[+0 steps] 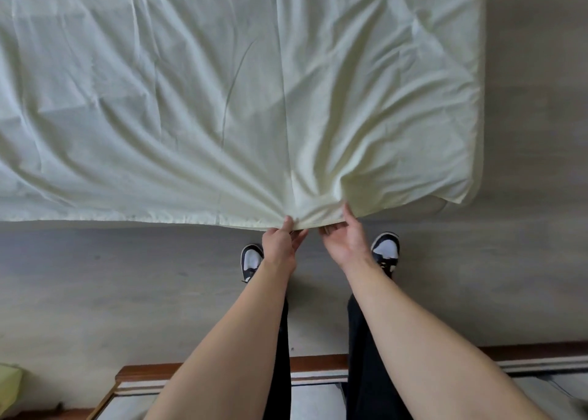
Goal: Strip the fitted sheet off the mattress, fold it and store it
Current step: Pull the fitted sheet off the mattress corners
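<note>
Fitted sheet (241, 95), pale cream-green, thin and creased, lies spread over the mattress, folds fanning from its near hem; grey floor (95, 292) borders the sheet; black-and-white shoes (385, 250) stand just below the hem, wood-trimmed furniture (318, 364) behind them; left hand (280, 244) pinches the hem, thumb on top; right hand (345, 239) grips it alongside, fingers curled beneath.
</note>
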